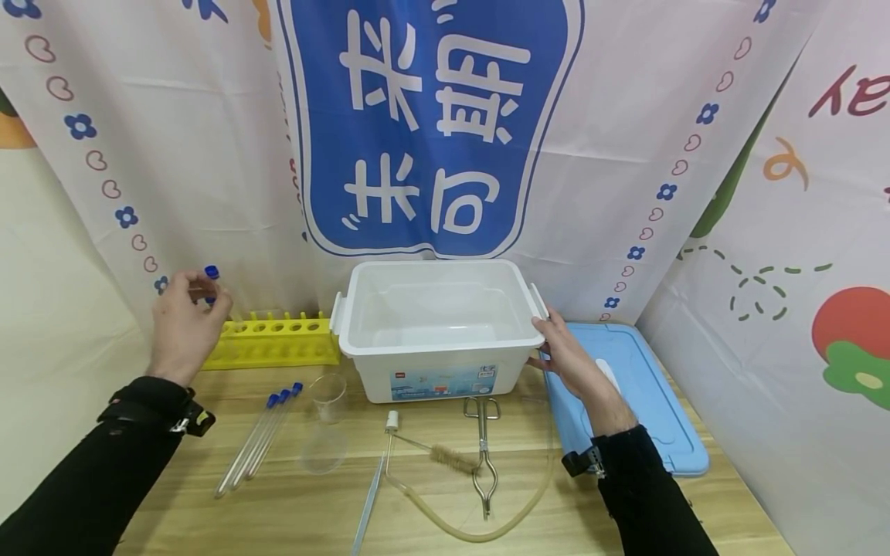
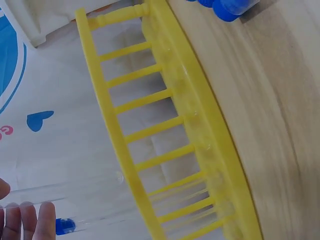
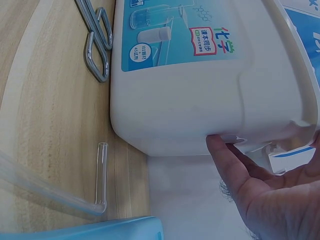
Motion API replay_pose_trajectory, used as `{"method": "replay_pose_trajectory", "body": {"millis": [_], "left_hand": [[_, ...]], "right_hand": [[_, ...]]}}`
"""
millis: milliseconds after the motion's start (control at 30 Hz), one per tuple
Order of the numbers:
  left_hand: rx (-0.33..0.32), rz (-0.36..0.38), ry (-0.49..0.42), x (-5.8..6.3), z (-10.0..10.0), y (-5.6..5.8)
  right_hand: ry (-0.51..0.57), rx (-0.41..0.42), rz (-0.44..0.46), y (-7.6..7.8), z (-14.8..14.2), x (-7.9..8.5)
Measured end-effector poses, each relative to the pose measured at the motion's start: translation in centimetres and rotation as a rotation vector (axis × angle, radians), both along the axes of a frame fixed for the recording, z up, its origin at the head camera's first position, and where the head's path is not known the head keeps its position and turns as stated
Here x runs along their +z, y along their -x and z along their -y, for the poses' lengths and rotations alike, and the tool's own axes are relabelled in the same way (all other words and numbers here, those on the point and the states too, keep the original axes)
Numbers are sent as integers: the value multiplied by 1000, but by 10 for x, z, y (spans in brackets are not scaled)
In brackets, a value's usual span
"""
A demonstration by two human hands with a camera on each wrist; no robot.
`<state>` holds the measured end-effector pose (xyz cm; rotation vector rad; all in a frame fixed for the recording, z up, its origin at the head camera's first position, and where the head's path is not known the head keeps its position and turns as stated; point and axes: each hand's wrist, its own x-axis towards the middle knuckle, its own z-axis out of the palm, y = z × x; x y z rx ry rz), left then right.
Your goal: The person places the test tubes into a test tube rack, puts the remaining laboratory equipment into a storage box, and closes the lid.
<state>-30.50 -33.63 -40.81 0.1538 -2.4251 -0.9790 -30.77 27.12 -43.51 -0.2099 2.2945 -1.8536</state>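
My left hand (image 1: 182,320) pinches a clear test tube (image 2: 75,187) with a blue cap (image 1: 212,272), above the left end of the yellow test tube rack (image 1: 278,354). In the left wrist view, the tube's rounded end lies close to the rack's upper bar. Another blue-capped tube (image 2: 65,226) stands in the rack near my fingers. My right hand (image 1: 572,361) grips the right handle of the white plastic bin (image 1: 375,378); the right wrist view shows its fingers (image 3: 225,157) against the bin's side wall, below the rim.
Several capped test tubes (image 1: 253,444) lie at front left, beside a clear plastic cup (image 1: 327,398). Tweezers (image 1: 368,502), a tube brush (image 1: 452,459), rubber tubing (image 1: 480,536) and metal tongs (image 1: 483,440) lie before the bin. A blue lid (image 1: 640,386) lies on the right.
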Motion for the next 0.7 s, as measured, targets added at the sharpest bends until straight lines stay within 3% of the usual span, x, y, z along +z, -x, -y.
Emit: {"method": "replay_pose_trajectory", "body": {"millis": [700], "left_hand": [[3,52,-5,-28,5,2]], "right_hand": [[-5,13,-16,1,-2,-2]]}}
